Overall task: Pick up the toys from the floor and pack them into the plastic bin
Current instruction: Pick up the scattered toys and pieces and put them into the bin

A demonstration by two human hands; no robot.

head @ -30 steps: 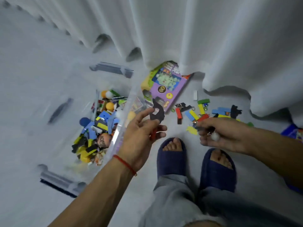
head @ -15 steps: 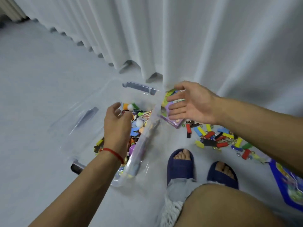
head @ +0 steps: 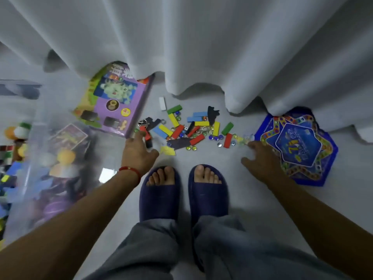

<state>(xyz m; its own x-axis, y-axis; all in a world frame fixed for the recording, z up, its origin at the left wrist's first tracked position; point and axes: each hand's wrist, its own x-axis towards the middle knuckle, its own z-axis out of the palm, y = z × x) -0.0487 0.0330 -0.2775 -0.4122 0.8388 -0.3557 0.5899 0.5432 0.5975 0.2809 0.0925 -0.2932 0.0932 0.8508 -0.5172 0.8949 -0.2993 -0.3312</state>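
Observation:
A scatter of coloured wooden blocks, glass marbles and dark flat pieces lies on the grey floor in front of my feet. My left hand reaches down to the scatter's left end, fingers extended at a red piece. My right hand is spread open beside the scatter's right end, next to the blue star-shaped game board. The clear plastic bin stands at the left, holding many toys. A purple game box lies between the bin and the blocks.
White curtains hang along the far side and drape over the box and the board edges. My feet in dark blue slippers stand just below the blocks. The bin's grey latch shows at the far left.
Both hands have left the bin area and come down to the floor on either side of the block scatter. The view has swung from the bin to the floor toys.

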